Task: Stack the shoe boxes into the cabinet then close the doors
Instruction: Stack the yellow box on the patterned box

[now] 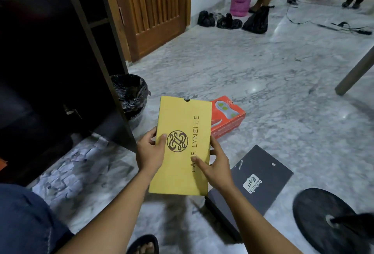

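I hold a yellow shoe box (182, 130) with a round dark logo above the floor, lid facing up. My left hand (150, 151) grips its left edge and my right hand (215, 162) grips its right edge. Behind it an orange shoe box (228, 119) lies on the marble floor. A black shoe box (261, 177) lies on the floor to the right of my right arm. The dark cabinet (60, 67) stands to the left with its door (113, 55) swung open; its inside is too dark to make out.
A bin lined with a black bag (130, 94) stands beside the cabinet door. A round black fan base (323, 211) sits at the lower right, a table leg (354, 73) at the right. Black bags, a pink basket (240, 3) and people's legs are far back.
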Motion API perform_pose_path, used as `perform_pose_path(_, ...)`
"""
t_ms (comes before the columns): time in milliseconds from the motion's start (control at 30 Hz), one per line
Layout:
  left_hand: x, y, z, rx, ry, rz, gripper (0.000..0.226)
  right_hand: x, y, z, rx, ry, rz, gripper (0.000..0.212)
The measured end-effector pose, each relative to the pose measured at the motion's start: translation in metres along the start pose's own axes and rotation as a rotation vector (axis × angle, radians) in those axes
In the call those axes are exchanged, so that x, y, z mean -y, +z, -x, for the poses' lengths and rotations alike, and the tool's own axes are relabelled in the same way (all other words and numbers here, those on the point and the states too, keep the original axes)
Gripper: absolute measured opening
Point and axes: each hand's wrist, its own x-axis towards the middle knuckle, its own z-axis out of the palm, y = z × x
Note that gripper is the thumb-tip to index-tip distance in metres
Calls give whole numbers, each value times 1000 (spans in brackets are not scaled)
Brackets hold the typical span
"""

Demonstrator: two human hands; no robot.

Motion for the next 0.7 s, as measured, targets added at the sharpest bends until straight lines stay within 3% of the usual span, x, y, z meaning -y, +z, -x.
perform_pose_path(167,-14,25,13,248,37,-2,55,2,-50,-1,-36,35,45,74)
perform_pose_path(333,4,57,58,497,25,11,64,-19,-109,13,-8,182,74,60)
perform_pose_path(467,17,71,80,554,-16,-35,58,-40,-129,25,7,257,134,59)
perform_pose_path(700,20,86,87,643,-82,-90,63,-54,-135,37,-121,342,113,54)
